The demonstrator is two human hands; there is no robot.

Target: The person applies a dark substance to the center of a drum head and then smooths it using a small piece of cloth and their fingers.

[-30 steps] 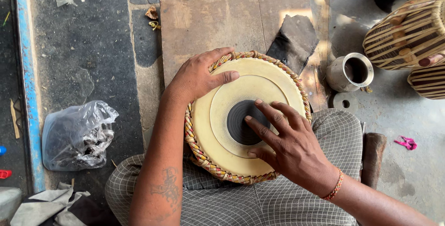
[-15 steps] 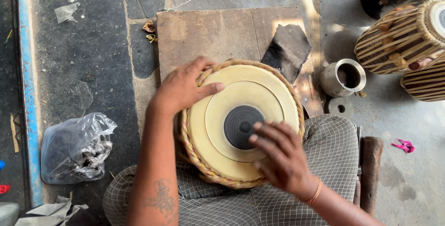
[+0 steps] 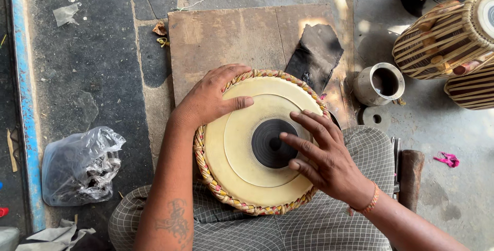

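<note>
A round drum head (image 3: 242,158) rests on my lap, cream skin with a black centre spot (image 3: 270,143) and a braided straw-coloured rim (image 3: 206,166). My left hand (image 3: 211,99) lies over the upper left rim, thumb stretched across the skin. Spread flat on the right side is my right hand (image 3: 321,156), its fingertips touching the edge of the black spot. An orange thread band circles that wrist.
A wooden board (image 3: 226,40) lies on the stone floor beyond the drum, with a dark cloth scrap (image 3: 316,55) on it. A metal cup (image 3: 378,83) and strapped drums (image 3: 445,37) stand at right. A crumpled plastic bag (image 3: 80,166) sits at left.
My right hand slid off the black spot toward the lower right, then came back so its fingertips touch the spot's edge. The left hand kept its hold on the rim.
</note>
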